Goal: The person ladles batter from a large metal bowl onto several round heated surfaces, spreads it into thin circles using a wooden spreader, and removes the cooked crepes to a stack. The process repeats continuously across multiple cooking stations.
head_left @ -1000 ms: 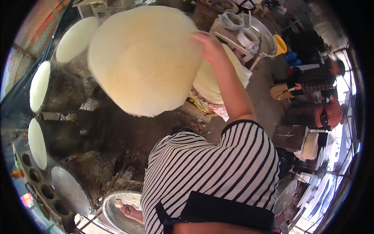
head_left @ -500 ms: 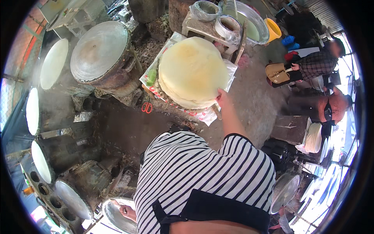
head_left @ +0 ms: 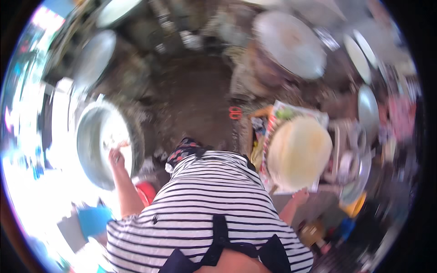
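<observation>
At the left, my left hand (head_left: 116, 158) reaches over a large round metal basin (head_left: 133, 136) with whitish contents. Its fingers look curled round something, but blur hides what it is. On the right, a thick stack of round, thin, pale yellow sheets (head_left: 300, 152) lies on a cloth-covered stand (head_left: 321, 117). My right hand (head_left: 299, 197) is just off the near edge of that stack, holding nothing that I can see, its fingers loosely apart.
A wide round griddle (head_left: 291, 43) stands on a stove beyond the stack. Another round pan (head_left: 95, 57) is at the far left. Red-handled scissors (head_left: 235, 113) lie left of the stand. A yellow bucket (head_left: 354, 207) and a blue box (head_left: 93, 220) are nearer me.
My view and body have swung left, bringing the basin fully into sight. My right hand has come off the edge of the stack. The left hand is still over the basin.
</observation>
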A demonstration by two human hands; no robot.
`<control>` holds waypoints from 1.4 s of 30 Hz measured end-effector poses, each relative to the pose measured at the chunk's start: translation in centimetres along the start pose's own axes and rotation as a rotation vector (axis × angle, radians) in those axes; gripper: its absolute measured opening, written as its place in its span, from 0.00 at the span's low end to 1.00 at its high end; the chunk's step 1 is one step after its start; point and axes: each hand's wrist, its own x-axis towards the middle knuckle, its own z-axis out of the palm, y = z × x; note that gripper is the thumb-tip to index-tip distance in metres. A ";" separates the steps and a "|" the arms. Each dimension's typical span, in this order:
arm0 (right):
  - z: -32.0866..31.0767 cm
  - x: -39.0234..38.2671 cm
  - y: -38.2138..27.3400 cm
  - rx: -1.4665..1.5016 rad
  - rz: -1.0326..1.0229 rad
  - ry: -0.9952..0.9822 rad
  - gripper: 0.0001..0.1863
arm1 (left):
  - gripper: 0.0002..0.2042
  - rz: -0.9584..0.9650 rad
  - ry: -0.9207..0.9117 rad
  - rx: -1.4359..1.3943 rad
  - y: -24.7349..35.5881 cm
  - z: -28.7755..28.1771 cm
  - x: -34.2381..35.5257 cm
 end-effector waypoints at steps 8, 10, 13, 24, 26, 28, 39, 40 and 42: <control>31.4 -21.3 -19.6 -0.256 -0.962 -1.152 0.11 | 0.09 0.164 0.259 0.083 -0.2 -3.6 -9.2; 33.5 -35.8 -16.7 -0.301 -1.088 -1.564 0.11 | 0.06 0.195 0.433 0.236 -1.8 -1.9 -9.1; 34.7 -52.2 -8.9 -0.788 -0.740 -2.042 0.17 | 0.04 0.178 0.495 0.216 -3.3 -1.2 -6.9; 38.9 -71.2 -3.3 -1.809 -1.573 -1.922 0.14 | 0.10 0.191 0.849 0.257 -1.9 -3.5 -1.4; 42.0 -73.0 -4.1 -1.453 -2.623 -1.523 0.12 | 0.11 0.216 0.972 0.327 -1.7 -3.8 -0.3; 42.3 -75.9 -5.2 -1.687 -2.718 -1.413 0.11 | 0.12 0.219 1.071 0.489 -1.7 -5.0 0.6; 44.4 -80.3 -4.5 -2.187 -1.802 -1.644 0.07 | 0.13 0.215 1.084 0.841 -1.3 -8.5 5.9; 43.7 -80.2 -4.6 -2.249 -1.672 -1.658 0.07 | 0.12 0.171 1.064 0.806 -1.2 -8.0 6.2; 44.8 -78.3 -4.4 -2.112 -1.456 -1.822 0.09 | 0.11 0.087 1.022 0.734 -0.7 -6.3 6.2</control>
